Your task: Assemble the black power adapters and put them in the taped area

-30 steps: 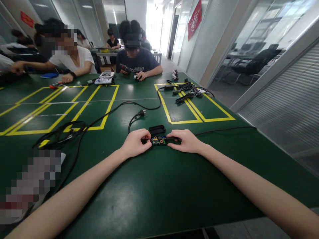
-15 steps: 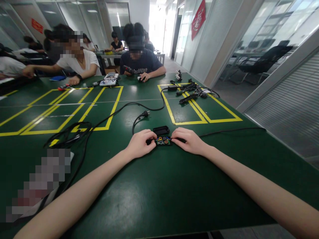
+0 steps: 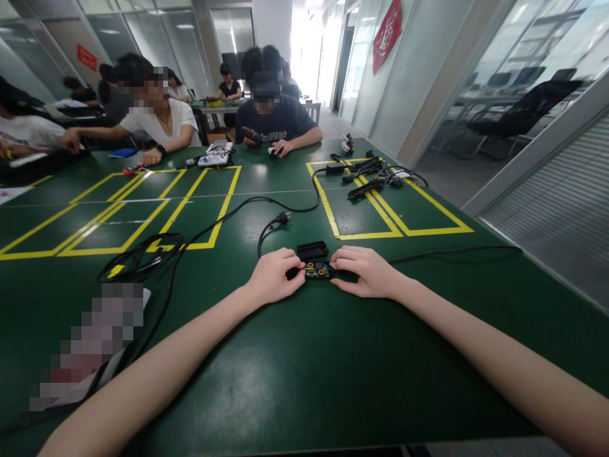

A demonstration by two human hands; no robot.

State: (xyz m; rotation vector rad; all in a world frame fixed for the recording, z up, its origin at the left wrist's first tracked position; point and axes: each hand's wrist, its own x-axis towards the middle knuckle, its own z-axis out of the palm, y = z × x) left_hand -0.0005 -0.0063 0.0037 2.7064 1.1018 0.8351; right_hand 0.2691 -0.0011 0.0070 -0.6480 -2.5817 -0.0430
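Observation:
A small circuit board point(image 3: 317, 273) with copper-coloured coils sits in an open black plastic case on the green table in front of me. My left hand point(image 3: 277, 274) pinches the left end of this case between thumb and fingers. At the other end is my right hand point(image 3: 365, 271), its thumb and fingertips bent around the right edge, where blue wire shows. Just behind lies a black case cover point(image 3: 312, 249), hollow side up. A black cable point(image 3: 457, 251) runs off to the right from under my right hand. My fingers partly hide both ends of the case.
Beyond my left hand lies a black power plug point(image 3: 283, 218). A coiled black cable point(image 3: 137, 255) and a blurred-out flat object point(image 3: 102, 343) are on the left. Black adapters with cables point(image 3: 368, 178) lie at the back right. Co-workers sit across the green table point(image 3: 285, 381).
My right thumb has moved a little away from the forefinger at the case's right end. The left hand keeps its pinch. The whole view has shifted slightly.

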